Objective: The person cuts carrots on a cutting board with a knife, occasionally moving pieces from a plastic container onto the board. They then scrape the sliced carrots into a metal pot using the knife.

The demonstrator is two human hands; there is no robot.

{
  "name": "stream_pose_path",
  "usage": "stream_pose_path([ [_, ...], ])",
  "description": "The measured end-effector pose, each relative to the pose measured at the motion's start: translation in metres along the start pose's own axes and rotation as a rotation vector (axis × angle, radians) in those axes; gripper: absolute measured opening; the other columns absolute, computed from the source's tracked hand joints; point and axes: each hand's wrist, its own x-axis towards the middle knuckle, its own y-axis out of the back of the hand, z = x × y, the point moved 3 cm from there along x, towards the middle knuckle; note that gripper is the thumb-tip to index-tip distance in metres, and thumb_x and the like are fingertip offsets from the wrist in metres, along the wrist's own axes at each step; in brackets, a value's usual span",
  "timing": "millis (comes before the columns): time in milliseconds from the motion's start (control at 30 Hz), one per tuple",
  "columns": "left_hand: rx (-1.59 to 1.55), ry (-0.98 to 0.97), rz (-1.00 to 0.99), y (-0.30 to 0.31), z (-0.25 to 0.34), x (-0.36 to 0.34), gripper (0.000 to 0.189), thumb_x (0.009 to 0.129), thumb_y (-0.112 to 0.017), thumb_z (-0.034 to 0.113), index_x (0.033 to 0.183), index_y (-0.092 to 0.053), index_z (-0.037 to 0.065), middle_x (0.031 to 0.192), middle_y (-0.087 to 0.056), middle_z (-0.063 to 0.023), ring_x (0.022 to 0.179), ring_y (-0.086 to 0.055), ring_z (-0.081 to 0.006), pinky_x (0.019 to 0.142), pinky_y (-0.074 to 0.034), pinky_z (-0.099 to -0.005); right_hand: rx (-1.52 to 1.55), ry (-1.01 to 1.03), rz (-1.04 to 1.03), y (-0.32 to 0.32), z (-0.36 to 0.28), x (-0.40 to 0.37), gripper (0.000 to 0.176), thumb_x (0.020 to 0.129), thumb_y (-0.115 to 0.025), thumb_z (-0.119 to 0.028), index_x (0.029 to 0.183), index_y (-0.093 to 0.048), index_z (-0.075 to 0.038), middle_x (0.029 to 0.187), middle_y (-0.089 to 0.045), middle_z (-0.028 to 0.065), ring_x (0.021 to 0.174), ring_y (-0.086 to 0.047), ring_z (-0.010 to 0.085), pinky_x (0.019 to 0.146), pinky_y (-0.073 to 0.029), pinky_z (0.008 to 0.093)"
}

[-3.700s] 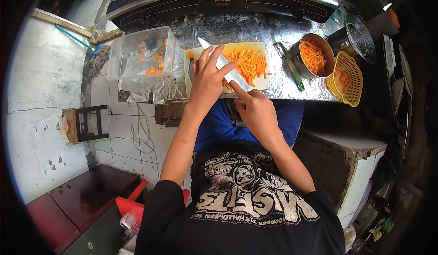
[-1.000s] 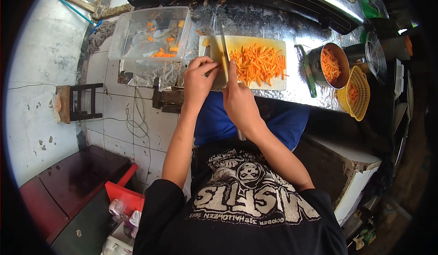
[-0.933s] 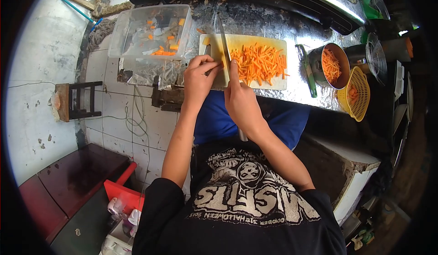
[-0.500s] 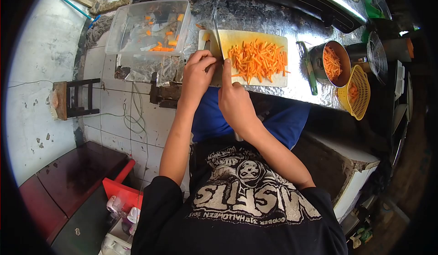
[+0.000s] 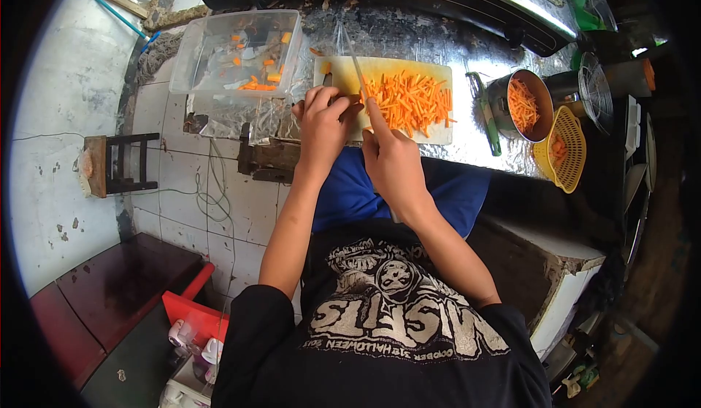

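Observation:
My right hand (image 5: 396,161) is closed round the handle of a kitchen knife (image 5: 352,56), its index finger stretched along the blade, which points away from me. Left of the blade, my left hand (image 5: 323,127) bends its fingers down at the near edge of the cutting board (image 5: 341,81); what lies under them is hidden. A heap of carrot sticks (image 5: 412,101) covers the board's right part, just beside the knife. One small carrot piece (image 5: 326,67) rests near the board's far left corner.
Left of the board stands a clear plastic tub (image 5: 212,79) with carrot chunks. To the right are a green-handled peeler or knife (image 5: 488,120), a pot (image 5: 542,94) of carrot sticks and a yellow basket (image 5: 573,149). A Rinnai stove (image 5: 409,3) borders the far side.
My left hand has shifted slightly right and spread its fingers more. The knife tilts more, and my right hand has moved a little right and toward me. The whole view has shifted slightly.

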Motion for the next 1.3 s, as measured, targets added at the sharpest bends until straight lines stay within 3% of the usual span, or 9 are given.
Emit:
stream_pose_path([
  [167, -0.184, 0.098, 0.146, 0.006, 0.0, -0.003, 0.024, 0.084, -0.074, 0.01, 0.108, -0.075, 0.015, 0.109, -0.065, -0.001, 0.112, -0.058, -0.0224, 0.094, -0.04, -0.0427, -0.071, -0.013, 0.024, 0.0, 0.004, -0.013, 0.054, 0.09, -0.062, -0.01, 0.143, -0.054, -0.013, 0.074, -0.062, 0.0249, 0.06, -0.066, 0.0417, 0.054, -0.054, 0.0507],
  [267, -0.089, 0.014, 0.071, 0.014, 0.009, 0.003, 0.036, 0.082, -0.07, 0.003, 0.116, -0.073, 0.016, 0.126, -0.059, -0.0063, 0.123, -0.052, -0.0277, 0.102, -0.038, -0.0471, -0.151, -0.069, -0.049, 0.0, 0.002, -0.017, 0.052, 0.089, -0.063, -0.012, 0.141, -0.057, -0.016, 0.075, -0.06, 0.0224, 0.059, -0.066, 0.0408, 0.054, -0.054, 0.0499],
  [367, 0.04, -0.021, -0.15, -0.001, 0.011, 0.012, 0.053, 0.074, -0.07, -0.002, 0.122, -0.071, 0.02, 0.148, -0.038, -0.0142, 0.139, -0.034, -0.0383, 0.107, -0.034, -0.0544, -0.156, -0.049, -0.04, 0.001, 0.002, -0.019, 0.052, 0.089, -0.063, -0.012, 0.141, -0.057, -0.018, 0.077, -0.059, 0.0213, 0.058, -0.066, 0.0403, 0.053, -0.054, 0.0494],
  [500, 0.042, -0.092, -0.213, -0.004, 0.025, 0.018, 0.058, 0.072, -0.072, -0.001, 0.125, -0.07, 0.022, 0.158, -0.029, -0.0141, 0.144, -0.027, -0.0391, 0.109, -0.032, -0.0552, -0.183, -0.095, -0.056, 0.007, 0.005, -0.019, 0.052, 0.089, -0.061, -0.011, 0.14, -0.058, -0.019, 0.078, -0.059, 0.0209, 0.059, -0.066, 0.0399, 0.053, -0.054, 0.0491],
  [733, 0.028, -0.115, -0.119, -0.007, 0.031, 0.018, 0.054, 0.075, -0.071, -0.003, 0.122, -0.072, 0.022, 0.158, -0.031, -0.0148, 0.144, -0.028, -0.0399, 0.111, -0.031, -0.0539, -0.199, -0.148, -0.054, 0.011, 0.006, -0.019, 0.056, 0.086, -0.066, -0.01, 0.14, -0.059, -0.022, 0.077, -0.061, 0.0218, 0.066, -0.067, 0.0401, 0.06, -0.056, 0.0483],
  [933, -0.016, -0.141, -0.143, -0.004, 0.036, 0.011, 0.055, 0.077, -0.067, -0.006, 0.125, -0.07, 0.022, 0.156, -0.033, -0.0155, 0.143, -0.03, -0.0397, 0.112, -0.03, -0.0544, -0.195, -0.094, -0.066, 0.011, 0.007, -0.018, 0.054, 0.089, -0.062, -0.012, 0.142, -0.054, -0.02, 0.083, -0.061, 0.0214, 0.062, -0.068, 0.0398, 0.054, -0.055, 0.0494],
  [1067, 0.02, -0.047, -0.031, 0.004, 0.03, 0.018, 0.057, 0.082, -0.062, -0.004, 0.136, -0.059, 0.015, 0.153, -0.037, -0.0174, 0.14, -0.036, -0.0395, 0.112, -0.033, -0.0535, -0.17, -0.081, -0.052, 0.012, 0.01, -0.019, 0.059, 0.09, -0.061, -0.01, 0.147, -0.048, -0.018, 0.082, -0.062, 0.0232, 0.063, -0.068, 0.0415, 0.055, -0.055, 0.0506],
  [1200, -0.026, 0.163, -0.007, 0.0, -0.006, 0.023, 0.056, 0.089, -0.054, -0.001, 0.144, -0.046, 0.002, 0.147, -0.043, -0.0211, 0.132, -0.046, -0.0401, 0.11, -0.038, -0.0493, 0.023, -0.058, 0.06, 0.022, 0.013, -0.018, 0.07, 0.091, -0.057, -0.003, 0.154, -0.028, -0.002, 0.076, -0.062, 0.0257, 0.063, -0.065, 0.0435, 0.057, -0.052, 0.0517],
  [1300, 0.03, 0.14, 0.02, -0.009, -0.023, 0.028, 0.044, 0.093, -0.056, 0.004, 0.137, -0.053, -0.002, 0.139, -0.051, -0.0196, 0.127, -0.05, -0.0392, 0.106, -0.042, -0.0471, 0.12, -0.05, 0.092, 0.031, 0.013, -0.016, 0.075, 0.09, -0.056, 0.001, 0.155, -0.019, 0.006, 0.074, -0.061, 0.0267, 0.064, -0.063, 0.0437, 0.059, -0.05, 0.0516],
])
